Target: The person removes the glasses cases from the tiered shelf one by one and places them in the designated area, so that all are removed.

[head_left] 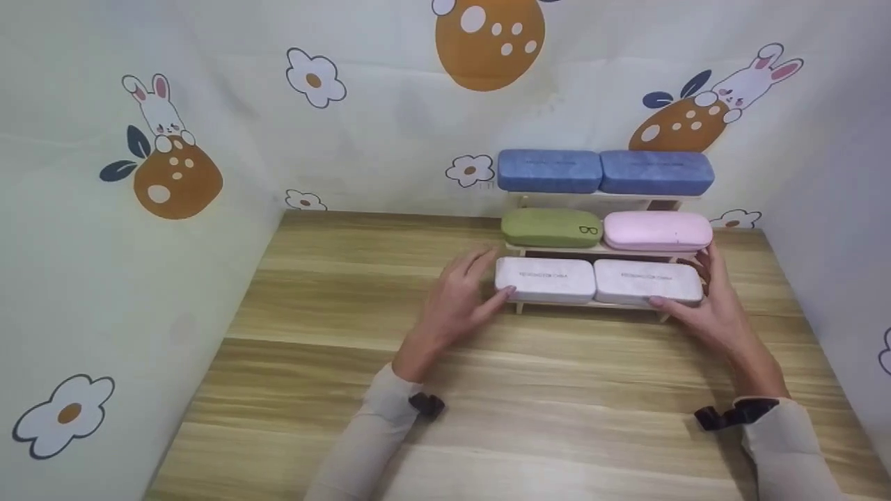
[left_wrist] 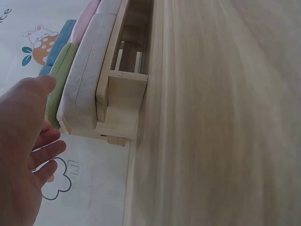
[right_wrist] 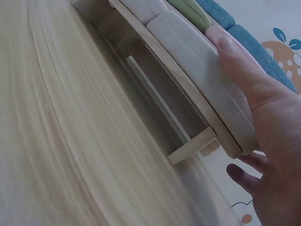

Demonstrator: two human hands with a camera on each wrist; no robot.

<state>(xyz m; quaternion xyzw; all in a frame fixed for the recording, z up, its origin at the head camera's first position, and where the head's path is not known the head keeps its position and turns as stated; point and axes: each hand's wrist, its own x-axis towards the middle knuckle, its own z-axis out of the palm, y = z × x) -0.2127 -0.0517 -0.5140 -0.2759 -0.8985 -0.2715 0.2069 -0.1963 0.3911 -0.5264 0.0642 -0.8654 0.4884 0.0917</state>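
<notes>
Two white glasses cases, left (head_left: 545,278) and right (head_left: 649,282), lie end to end on the lowest tier of a wooden stand (left_wrist: 127,89). My left hand (head_left: 456,296) is at the outer end of the left one, thumb by its front edge and fingers loosely bent beside it. At the opposite end, my right hand (head_left: 724,309) spreads around the right case's corner, thumb at the front and the other fingers partly hidden behind. Neither hand visibly grips a case; exact contact is hard to tell.
On the middle tier sit a green glasses case (head_left: 550,228) and a pink one (head_left: 658,231). Two blue cases, left (head_left: 548,171) and right (head_left: 656,172), occupy the top tier. A wooden table (head_left: 334,278) lies beneath, and a rabbit-patterned cloth (head_left: 390,125) hangs behind.
</notes>
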